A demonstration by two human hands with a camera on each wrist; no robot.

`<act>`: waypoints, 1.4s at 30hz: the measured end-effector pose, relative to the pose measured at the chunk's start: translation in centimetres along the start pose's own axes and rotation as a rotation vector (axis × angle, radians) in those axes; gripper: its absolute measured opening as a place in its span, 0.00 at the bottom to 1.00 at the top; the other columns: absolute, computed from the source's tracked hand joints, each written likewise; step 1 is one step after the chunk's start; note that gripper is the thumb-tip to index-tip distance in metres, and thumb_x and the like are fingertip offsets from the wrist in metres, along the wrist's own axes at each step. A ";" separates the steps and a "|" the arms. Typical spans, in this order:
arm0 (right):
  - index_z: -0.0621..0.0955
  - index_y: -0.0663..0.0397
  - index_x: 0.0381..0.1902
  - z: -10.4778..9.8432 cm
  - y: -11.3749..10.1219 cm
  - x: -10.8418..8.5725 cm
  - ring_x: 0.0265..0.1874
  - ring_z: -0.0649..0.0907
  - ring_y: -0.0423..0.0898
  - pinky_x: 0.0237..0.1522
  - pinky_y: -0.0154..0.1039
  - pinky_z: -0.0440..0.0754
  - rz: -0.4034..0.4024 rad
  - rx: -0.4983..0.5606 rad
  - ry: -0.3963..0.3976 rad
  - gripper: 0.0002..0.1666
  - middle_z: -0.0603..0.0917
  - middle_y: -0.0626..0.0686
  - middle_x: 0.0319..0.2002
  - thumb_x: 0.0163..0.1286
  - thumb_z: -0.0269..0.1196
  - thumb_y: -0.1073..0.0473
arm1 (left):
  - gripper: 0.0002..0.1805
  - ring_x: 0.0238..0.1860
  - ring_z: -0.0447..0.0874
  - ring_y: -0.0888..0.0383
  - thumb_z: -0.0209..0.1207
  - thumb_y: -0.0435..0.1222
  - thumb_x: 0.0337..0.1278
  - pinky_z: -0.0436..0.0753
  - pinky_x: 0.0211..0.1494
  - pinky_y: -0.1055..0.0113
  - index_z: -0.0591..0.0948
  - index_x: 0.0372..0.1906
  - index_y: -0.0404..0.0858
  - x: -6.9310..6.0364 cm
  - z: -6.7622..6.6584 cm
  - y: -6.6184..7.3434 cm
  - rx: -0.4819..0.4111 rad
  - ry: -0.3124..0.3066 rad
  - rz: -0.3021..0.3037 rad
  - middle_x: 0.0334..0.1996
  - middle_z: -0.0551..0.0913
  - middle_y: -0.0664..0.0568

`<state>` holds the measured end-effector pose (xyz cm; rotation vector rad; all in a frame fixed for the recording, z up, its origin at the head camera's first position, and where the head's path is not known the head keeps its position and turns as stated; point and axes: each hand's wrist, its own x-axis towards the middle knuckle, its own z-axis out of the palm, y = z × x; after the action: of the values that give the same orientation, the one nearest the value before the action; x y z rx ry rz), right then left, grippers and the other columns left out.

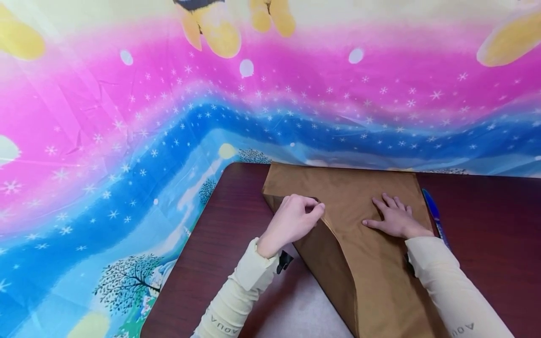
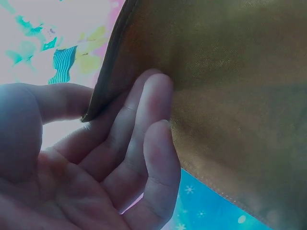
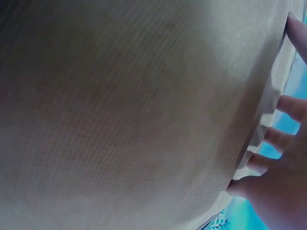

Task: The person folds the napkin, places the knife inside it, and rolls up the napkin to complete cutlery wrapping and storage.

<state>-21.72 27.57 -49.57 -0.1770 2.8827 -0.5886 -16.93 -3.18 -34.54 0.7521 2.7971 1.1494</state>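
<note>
A brown cloth [image 1: 313, 183] lies over the table in the head view, one edge lifted in a fold. The left hand [image 1: 293, 218] pinches that edge between thumb and fingers; in the left wrist view the hand [image 2: 120, 158] has the hemmed edge of the cloth [image 2: 230, 96] at its thumb, with the other fingers behind it. Spread flat on the cloth's right part is the right hand [image 1: 395, 218]. From the right wrist, its fingertips touch the cloth [image 3: 144, 105], and the hand [image 3: 283, 167] shows at the right side.
A blue knife [image 1: 432, 205] lies on the dark red table [image 1: 486, 225], just right of the cloth. A whitish sheet [image 1: 304, 291] shows beneath the cloth at the front. Behind and left of the table hangs a colourful printed curtain [image 1: 296, 84].
</note>
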 end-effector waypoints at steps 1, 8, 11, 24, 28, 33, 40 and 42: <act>0.56 0.65 0.73 0.0 0.0 0.0 0.69 0.45 0.78 0.61 0.78 0.40 0.001 0.000 0.003 0.59 0.47 0.76 0.72 0.60 0.58 0.28 | 0.23 0.16 0.59 0.63 0.53 0.42 0.65 0.60 0.24 0.72 0.71 0.12 0.46 0.1 0.1 0.0 0.002 -0.001 0.000 0.09 0.58 0.61; 0.58 0.66 0.72 -0.1 -0.1 -0.1 0.68 0.46 0.78 0.60 0.79 0.42 -0.011 -0.002 0.019 0.58 0.49 0.76 0.71 0.60 0.59 0.29 | 0.22 0.14 0.59 0.63 0.52 0.43 0.65 0.61 0.25 0.72 0.72 0.12 0.46 0.7 0.7 0.0 -0.007 -0.014 -0.009 0.09 0.59 0.61; 0.59 0.66 0.72 -0.2 -0.1 -0.1 0.68 0.47 0.78 0.60 0.79 0.44 -0.013 -0.007 0.018 0.58 0.49 0.77 0.71 0.60 0.59 0.29 | 0.22 0.14 0.59 0.63 0.52 0.43 0.65 0.61 0.24 0.72 0.72 0.12 0.46 0.8 0.8 0.1 -0.011 -0.019 -0.012 0.08 0.60 0.61; 0.64 0.71 0.67 -0.6 0.1 -0.2 0.66 0.54 0.78 0.62 0.75 0.52 -0.060 -0.009 0.042 0.48 0.53 0.79 0.68 0.64 0.62 0.39 | 0.22 0.13 0.64 0.63 0.51 0.43 0.66 0.64 0.24 0.71 0.74 0.13 0.46 1.5 1.4 0.5 -0.014 -0.027 0.003 0.08 0.67 0.60; 0.67 0.73 0.65 -0.9 0.2 -0.5 0.65 0.57 0.78 0.64 0.71 0.56 -0.083 -0.013 0.052 0.45 0.55 0.80 0.68 0.65 0.62 0.42 | 0.22 0.14 0.68 0.63 0.51 0.43 0.67 0.65 0.25 0.71 0.77 0.14 0.45 1.7 1.4 0.7 -0.014 -0.037 0.002 0.09 0.72 0.60; 0.70 0.72 0.62 -1.5 -0.2 -0.6 0.65 0.59 0.77 0.64 0.69 0.58 -0.107 -0.030 0.069 0.40 0.58 0.78 0.67 0.66 0.61 0.43 | 0.22 0.15 0.72 0.63 0.51 0.43 0.68 0.66 0.26 0.70 0.81 0.17 0.42 2.1 1.5 0.9 -0.027 -0.056 -0.013 0.11 0.79 0.58; 0.71 0.70 0.62 -2.5 -2.2 -0.9 0.64 0.65 0.71 0.65 0.65 0.61 -0.185 -0.046 0.159 0.35 0.66 0.73 0.65 0.69 0.59 0.47 | 0.20 0.19 0.76 0.66 0.51 0.44 0.67 0.69 0.28 0.71 0.83 0.21 0.45 2.5 1.8 1.1 0.003 -0.052 -0.018 0.14 0.83 0.57; 0.72 0.68 0.62 -2.9 -2.8 -1.1 0.63 0.67 0.69 0.64 0.64 0.63 -0.197 -0.042 0.180 0.33 0.69 0.71 0.63 0.70 0.59 0.47 | 0.19 0.20 0.76 0.67 0.51 0.45 0.67 0.69 0.28 0.71 0.83 0.21 0.46 2.6 1.9 1.2 0.014 -0.048 -0.012 0.13 0.83 0.59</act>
<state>-21.00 26.25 -45.65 -0.4402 3.0759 -0.6056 -18.31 -0.03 -34.72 0.7521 2.7690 1.0962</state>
